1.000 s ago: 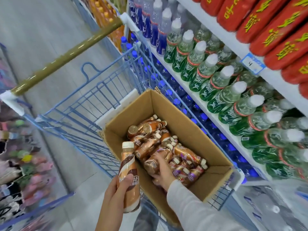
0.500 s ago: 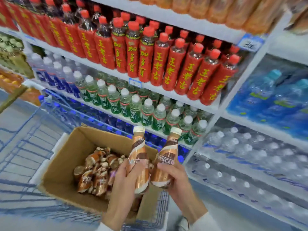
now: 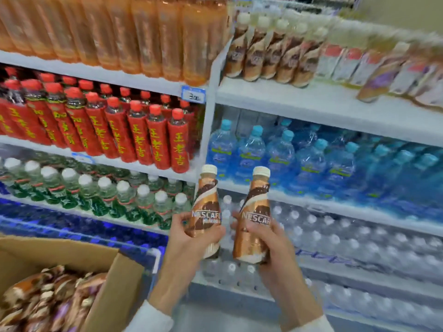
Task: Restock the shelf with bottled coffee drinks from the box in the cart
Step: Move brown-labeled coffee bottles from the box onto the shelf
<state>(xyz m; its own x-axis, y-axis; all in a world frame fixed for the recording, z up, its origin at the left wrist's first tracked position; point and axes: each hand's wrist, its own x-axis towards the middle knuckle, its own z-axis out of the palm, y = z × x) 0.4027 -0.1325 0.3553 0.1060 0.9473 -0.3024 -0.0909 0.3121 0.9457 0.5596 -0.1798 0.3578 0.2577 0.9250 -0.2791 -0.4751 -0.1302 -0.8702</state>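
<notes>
My left hand (image 3: 189, 238) grips one brown Nescafe coffee bottle (image 3: 206, 202) upright. Another Nescafe bottle (image 3: 256, 207) stands upright in my right hand (image 3: 271, 245), close beside the first. Both are held in front of the lower shelves. The cardboard box (image 3: 119, 279) sits at the bottom left with several coffee bottles (image 3: 48, 300) lying inside. A row of matching coffee bottles (image 3: 271, 49) stands on the upper right shelf (image 3: 311, 104).
Red-labelled tea bottles (image 3: 119, 130) and orange drink bottles (image 3: 143, 32) fill the upper left shelves. Green-labelled bottles (image 3: 107, 195) stand below them. Blue water bottles (image 3: 299, 159) and clear water packs (image 3: 359, 245) fill the right shelves. Other pale drinks (image 3: 383, 65) stand right of the coffee row.
My view has swung up and right from the cart toward the shelves. My right hand has taken a second bottle out of the box, and both bottles have risen away from it.
</notes>
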